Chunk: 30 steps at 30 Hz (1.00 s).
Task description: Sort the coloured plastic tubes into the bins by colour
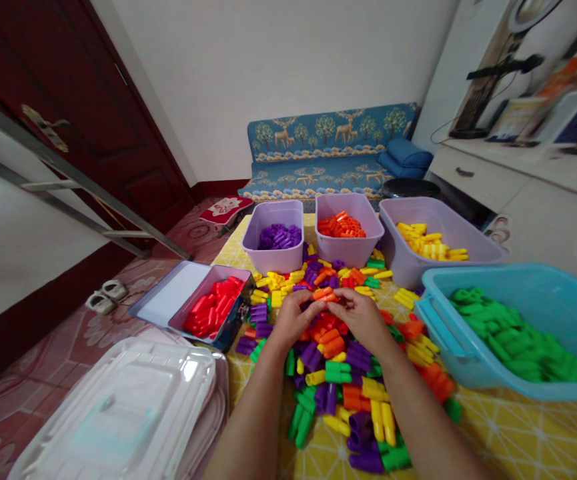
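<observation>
Between the fingertips of my left hand (295,317) and my right hand (361,315) is an orange plastic tube block (324,293), gripped from both sides. Both hands are closed on it, just above a heap of mixed tube blocks (337,372) in green, purple, yellow, orange and red. Behind the heap stand a lilac bin of purple blocks (274,257), a lilac bin of orange blocks (351,248) and a lilac bin of yellow blocks (403,267). To the right is a blue bin (445,333) with green blocks; to the left, an open case (173,319) holds red blocks.
Stacked clear lids (118,400) lie at the left front. A yellow patterned cloth (528,427) covers the table. Beyond are a blue sofa (313,175), a metal ladder (63,187), a dark red door (83,100) and a white cabinet (483,177).
</observation>
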### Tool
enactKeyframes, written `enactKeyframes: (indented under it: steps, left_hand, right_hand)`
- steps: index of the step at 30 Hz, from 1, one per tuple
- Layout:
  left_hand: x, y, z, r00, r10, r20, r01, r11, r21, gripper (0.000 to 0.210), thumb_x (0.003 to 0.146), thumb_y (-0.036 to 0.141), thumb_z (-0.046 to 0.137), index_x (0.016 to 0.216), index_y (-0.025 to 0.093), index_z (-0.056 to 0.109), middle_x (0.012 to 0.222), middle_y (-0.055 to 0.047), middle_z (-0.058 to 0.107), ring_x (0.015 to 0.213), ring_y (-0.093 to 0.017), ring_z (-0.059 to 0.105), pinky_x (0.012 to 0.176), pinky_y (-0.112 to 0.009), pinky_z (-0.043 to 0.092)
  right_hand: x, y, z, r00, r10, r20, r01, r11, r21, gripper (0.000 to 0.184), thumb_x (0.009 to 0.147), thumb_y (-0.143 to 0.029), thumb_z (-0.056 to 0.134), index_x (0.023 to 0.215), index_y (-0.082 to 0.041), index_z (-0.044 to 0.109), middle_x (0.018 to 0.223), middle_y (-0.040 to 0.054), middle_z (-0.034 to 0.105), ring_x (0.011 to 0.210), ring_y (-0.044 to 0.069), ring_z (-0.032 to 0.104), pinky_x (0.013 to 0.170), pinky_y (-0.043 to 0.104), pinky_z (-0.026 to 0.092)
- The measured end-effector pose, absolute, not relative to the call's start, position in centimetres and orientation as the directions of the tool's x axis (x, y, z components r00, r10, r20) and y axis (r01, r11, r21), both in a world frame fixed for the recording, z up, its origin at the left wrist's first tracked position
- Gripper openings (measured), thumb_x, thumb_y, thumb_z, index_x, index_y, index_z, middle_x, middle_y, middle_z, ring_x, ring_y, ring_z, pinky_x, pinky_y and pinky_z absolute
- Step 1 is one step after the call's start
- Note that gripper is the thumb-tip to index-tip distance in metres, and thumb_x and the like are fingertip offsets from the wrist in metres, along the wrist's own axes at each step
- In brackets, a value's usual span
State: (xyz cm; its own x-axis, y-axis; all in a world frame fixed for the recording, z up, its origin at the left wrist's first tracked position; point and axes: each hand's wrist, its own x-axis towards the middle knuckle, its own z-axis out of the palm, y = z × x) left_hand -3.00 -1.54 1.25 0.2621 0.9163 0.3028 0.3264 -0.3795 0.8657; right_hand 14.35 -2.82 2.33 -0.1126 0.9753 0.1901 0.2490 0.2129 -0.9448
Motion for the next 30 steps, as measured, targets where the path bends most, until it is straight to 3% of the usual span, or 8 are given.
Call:
enactKeyframes:
  steps: [3,6,9,14,17,21,27,30]
  left_hand:
    - [-3.1,-1.5,1.3,0.26,0.908,0.328,0.291,-0.398,0.87,0.044,0.094,0.044,0.041,0.079,0.014,0.07,0.08,-0.006,0.068,0.079,-0.017,0.061,0.078,-0.027,0.046]
    - [-3.2,-1.3,0.9,0.122,0.934,0.337,0.301,-0.358,0.884,0.034,0.091,0.04,0.048,0.088,0.015,0.07,0.086,-0.007,0.07,0.085,-0.018,0.063,0.081,-0.028,0.047]
    - [-3.2,-1.1,0.2,0.029,0.946,0.322,0.294,-0.316,0.902,0.024,0.086,0.035,0.058,0.091,0.016,0.07,0.091,-0.007,0.07,0.087,-0.019,0.064,0.081,-0.029,0.049]
    - [-3.3,-0.9,-0.3,0.027,0.952,0.305,0.285,-0.3,0.91,0.02,0.084,0.031,0.059,0.092,0.016,0.071,0.094,-0.007,0.071,0.09,-0.019,0.065,0.083,-0.03,0.05]
    - [-3.2,-0.9,-0.1,0.026,0.947,0.319,0.309,-0.311,0.899,0.018,0.084,0.028,0.059,0.09,0.016,0.071,0.092,-0.007,0.071,0.089,-0.019,0.065,0.083,-0.03,0.05]
    - [-3.2,-0.9,0.0,0.036,0.928,0.371,0.34,-0.36,0.869,0.015,0.084,0.024,0.059,0.091,0.018,0.07,0.093,-0.006,0.07,0.09,-0.019,0.065,0.085,-0.032,0.051]
    - [-3.5,-0.4,-0.9,-0.185,0.905,0.382,0.432,-0.274,0.859,0.024,0.087,0.024,0.052,0.105,0.017,0.066,0.105,-0.009,0.068,0.1,-0.022,0.063,0.091,-0.037,0.049]
    - [-3.6,-0.2,-1.3,-0.156,0.925,0.346,0.489,-0.232,0.841,0.029,0.087,0.023,0.049,0.111,0.016,0.064,0.108,-0.01,0.068,0.101,-0.023,0.063,0.093,-0.04,0.048]
  right_hand:
    - [14.8,-2.8,3.1,-0.005,0.981,0.194,0.195,0.191,-0.962,0.025,0.077,-0.039,0.063,0.09,-0.018,0.066,0.083,0.0047,0.069,0.073,0.02,0.064,0.068,0.031,0.052]
    - [15.8,-3.2,4.8,0.035,0.988,0.148,0.109,0.144,-0.984,0.029,0.074,-0.039,0.066,0.095,-0.018,0.064,0.081,0.0031,0.068,0.07,0.018,0.063,0.064,0.029,0.051]
    - [17.1,-4.3,6.9,-0.158,0.985,0.073,0.161,0.099,-0.982,0.03,0.074,-0.033,0.066,0.1,-0.019,0.064,0.085,0.0024,0.068,0.072,0.016,0.062,0.062,0.026,0.05]
    - [18.3,-5.8,8.9,-0.426,0.903,-0.044,0.434,0.162,-0.886,0.009,0.071,-0.024,0.067,0.078,-0.018,0.069,0.069,-0.0004,0.066,0.061,0.014,0.059,0.054,0.023,0.045]
    - [17.8,-5.4,9.2,-0.131,0.978,0.164,0.196,0.188,-0.962,0.02,0.075,-0.028,0.066,0.093,-0.02,0.068,0.088,0.0031,0.07,0.076,0.017,0.067,0.067,0.028,0.052]
    - [17.0,-4.4,9.0,0.255,0.885,0.39,-0.062,0.418,-0.907,0.046,0.078,-0.029,0.067,0.122,-0.027,0.054,0.131,0.007,0.056,0.112,0.022,0.061,0.093,0.037,0.049]
    - [18.2,-2.7,5.1,0.229,0.915,0.333,0.257,0.273,-0.927,0.039,0.078,-0.033,0.065,0.114,-0.02,0.06,0.118,0.0114,0.065,0.107,0.025,0.062,0.091,0.043,0.051]
    - [18.6,-1.6,2.3,0.156,0.932,0.327,0.462,0.223,-0.858,0.039,0.079,-0.032,0.059,0.115,-0.018,0.06,0.115,0.0121,0.066,0.106,0.025,0.062,0.091,0.044,0.05]
